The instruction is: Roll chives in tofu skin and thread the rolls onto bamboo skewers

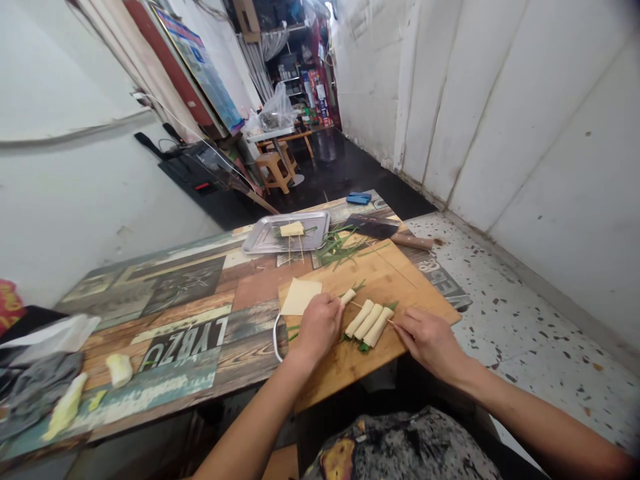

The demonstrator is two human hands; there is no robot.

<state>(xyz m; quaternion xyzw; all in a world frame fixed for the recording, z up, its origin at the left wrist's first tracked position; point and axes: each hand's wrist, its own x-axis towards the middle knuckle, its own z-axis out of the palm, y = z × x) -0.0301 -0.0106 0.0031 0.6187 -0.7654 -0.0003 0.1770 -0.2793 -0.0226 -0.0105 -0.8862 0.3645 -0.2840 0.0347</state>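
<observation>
The left hand (pixel 320 327) is curled shut on a roll (pixel 348 297) at the near part of the board (pixel 400 280); the roll sticks out from the fingers and points up and right; the right hand (pixel 430 340) pinches the end of a thin stick (pixel 389 323), fingers closed on it; the stick runs through three rolls (pixel 369 321) that lie side by side, touching each other, between the two hands; bits of green leaf (pixel 363 347) poke out under them.

A flat pale sheet (pixel 300 295) lies on the board just left of the left hand; more green leaves (pixel 340 248) are piled at the far edge of the board; a knife (pixel 387 230) lies beyond them; a metal tray (pixel 280 235) sits on the worktop (pixel 190 313) past the board, with a pale piece on sticks (pixel 293 230) in it; a blue thing (pixel 359 198) lies at the far end of the worktop; pale scraps (pixel 119 369) lie well apart at the near left, beside a grey cloth (pixel 40 380).
</observation>
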